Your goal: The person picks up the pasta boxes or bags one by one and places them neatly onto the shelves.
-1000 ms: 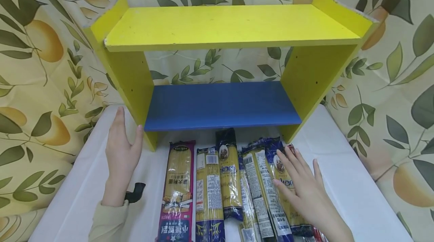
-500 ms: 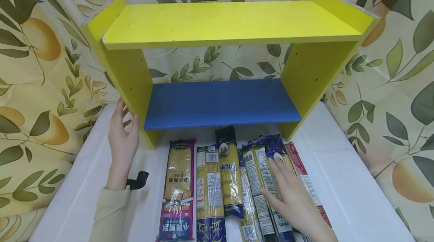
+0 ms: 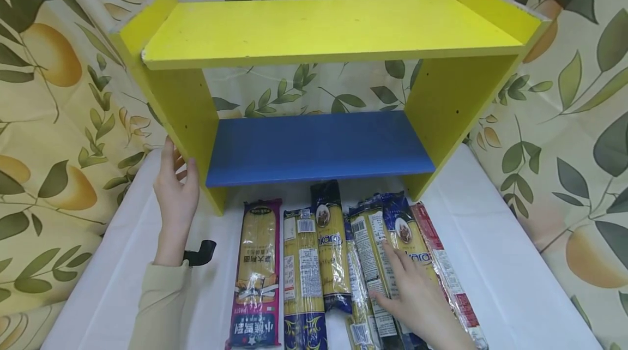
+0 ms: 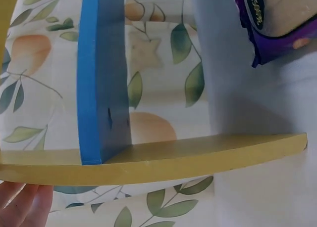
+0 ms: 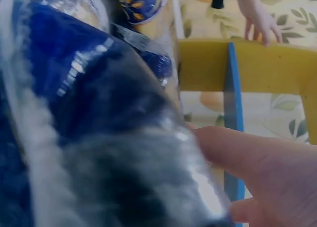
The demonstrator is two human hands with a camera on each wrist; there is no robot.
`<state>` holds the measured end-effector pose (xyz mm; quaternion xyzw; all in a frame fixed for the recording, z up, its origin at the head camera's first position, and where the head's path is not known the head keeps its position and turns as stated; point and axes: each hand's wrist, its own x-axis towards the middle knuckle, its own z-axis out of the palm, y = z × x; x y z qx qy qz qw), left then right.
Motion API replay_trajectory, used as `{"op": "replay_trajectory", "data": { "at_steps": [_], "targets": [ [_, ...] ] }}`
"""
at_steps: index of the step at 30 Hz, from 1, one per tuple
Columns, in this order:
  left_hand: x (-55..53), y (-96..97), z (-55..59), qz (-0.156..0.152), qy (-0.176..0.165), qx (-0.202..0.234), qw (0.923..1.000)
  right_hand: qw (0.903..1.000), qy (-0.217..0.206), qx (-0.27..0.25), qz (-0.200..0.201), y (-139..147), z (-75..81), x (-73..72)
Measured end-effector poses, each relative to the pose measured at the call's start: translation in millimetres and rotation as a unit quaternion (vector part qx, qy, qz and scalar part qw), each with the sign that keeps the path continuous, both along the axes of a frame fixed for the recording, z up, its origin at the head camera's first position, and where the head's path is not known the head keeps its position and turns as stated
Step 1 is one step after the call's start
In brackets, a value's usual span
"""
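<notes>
My left hand (image 3: 176, 192) touches the outer side of the yellow and blue shelf unit (image 3: 314, 28) at its left panel. In the left wrist view its fingertips (image 4: 37, 202) lie against the yellow panel. The right hand (image 3: 417, 301) lies over the right-hand spaghetti packs, fingers loosely spread on a pack with a white label (image 3: 370, 263). Beside that hand is a blue-topped spaghetti pack (image 3: 404, 227), its lower part hidden beneath the hand. In the right wrist view the thumb (image 5: 223, 143) overlaps the edge of a glossy blue pack end (image 5: 99, 113).
Left of the right hand lie a pink-and-purple spaghetti pack (image 3: 257, 273), a blue-ended pack (image 3: 302, 279) and a shorter pack (image 3: 333, 252). A red-and-white pack (image 3: 451, 279) lies at the right. All are on a white-covered table (image 3: 515, 284), before a leaf-patterned curtain (image 3: 579, 175).
My left hand has moved in to the shelf's left panel. The right hand has slid left and down across the packs, uncovering the red-and-white pack and the blue-topped one.
</notes>
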<state>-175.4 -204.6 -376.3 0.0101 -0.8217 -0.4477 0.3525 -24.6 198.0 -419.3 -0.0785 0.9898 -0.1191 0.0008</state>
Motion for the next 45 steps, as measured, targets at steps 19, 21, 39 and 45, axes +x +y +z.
{"op": "replay_trajectory", "data": {
  "at_steps": [19, 21, 39, 45],
  "targets": [
    [-1.3, -1.9, -3.5, 0.008, 0.02, -0.033, 0.9992, 0.9962, -0.05, 0.07, -0.013, -11, -8.8, -2.5],
    [-1.5, -2.1, -3.6, 0.007, 0.02, -0.033, 0.9992, 0.9969, -0.05, 0.058, -0.016, -12, -10.3, -4.3],
    [-2.8, -2.0, -3.1, -0.001, 0.007, -0.03, 0.9995, 0.9995, 0.005, -0.018, -0.026, -13, -20.1, -6.8],
    [-2.1, -2.5, -3.1, -0.001, 0.006, -0.035, 0.9994, 0.9979, 0.02, -0.056, -0.025, -13, -19.6, -4.4]
  ]
}}
